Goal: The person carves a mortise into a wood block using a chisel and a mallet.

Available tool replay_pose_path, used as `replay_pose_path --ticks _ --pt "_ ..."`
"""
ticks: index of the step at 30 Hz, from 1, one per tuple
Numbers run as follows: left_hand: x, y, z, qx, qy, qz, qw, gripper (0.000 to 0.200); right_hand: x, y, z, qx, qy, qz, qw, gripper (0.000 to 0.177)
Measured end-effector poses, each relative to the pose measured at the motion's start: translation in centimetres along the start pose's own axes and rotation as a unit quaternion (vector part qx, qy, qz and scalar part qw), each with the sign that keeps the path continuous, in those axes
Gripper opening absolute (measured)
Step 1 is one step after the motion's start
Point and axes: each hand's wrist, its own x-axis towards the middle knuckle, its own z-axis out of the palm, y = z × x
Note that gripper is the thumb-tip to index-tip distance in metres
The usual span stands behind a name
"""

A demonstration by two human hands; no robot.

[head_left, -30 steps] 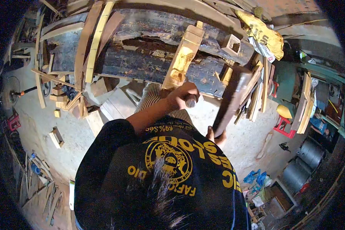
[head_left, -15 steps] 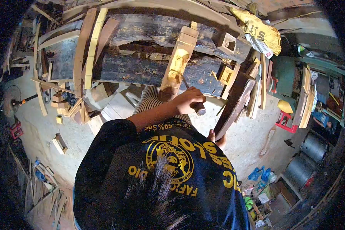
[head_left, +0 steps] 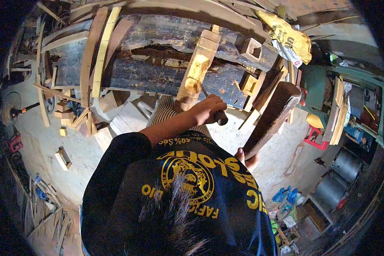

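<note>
My left hand (head_left: 209,112) is wrapped round the dark handle of a chisel (head_left: 220,118). The thin blade slants up and left to a pale carved hollow in a wooden board (head_left: 197,68), which lies across a dark, rough slab (head_left: 158,77). My right hand (head_left: 248,160) grips the near end of a thick dark wooden block (head_left: 273,117), which slants up and right, apart from the chisel. A striped cloth (head_left: 163,112) covers the leg beneath my left forearm.
Long wood strips (head_left: 102,53) cross the slab at left. A hollow wooden box (head_left: 251,50), another small frame (head_left: 249,84) and a yellow sack (head_left: 288,36) are at right. Offcuts (head_left: 64,112) lie at left; a red stool (head_left: 315,137) stands right.
My right hand has swung the far end of the wooden block to the right, away from the slab. My left hand and the chisel have hardly moved.
</note>
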Motion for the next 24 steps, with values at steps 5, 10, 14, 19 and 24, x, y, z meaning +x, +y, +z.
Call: replay_pose_path --ticks 5,10,14,19,24 --pt "0.8 -0.9 0.0 -0.048 0.033 -0.072 0.996 0.018 1.5 1.4 -1.7 0.177 -0.163 -0.118 0.963 0.026" --pt "1.6 -1.8 0.9 -0.051 0.066 -0.054 0.995 0.031 0.5 -1.8 3.5 0.097 -0.040 -0.101 0.989 0.030" --pt "1.9 -2.0 1.5 0.042 0.070 -0.041 0.996 0.020 0.7 -4.4 4.0 -0.283 -0.071 0.003 0.957 0.032" --pt "1.6 -1.5 0.8 0.009 0.011 -0.114 0.993 0.024 1.0 0.0 -0.3 0.104 -0.137 -0.101 0.980 0.032" --pt "2.1 -2.9 3.1 0.104 0.032 -0.075 0.991 0.015 1.9 -2.3 3.4 -0.271 -0.129 0.042 0.953 0.030"
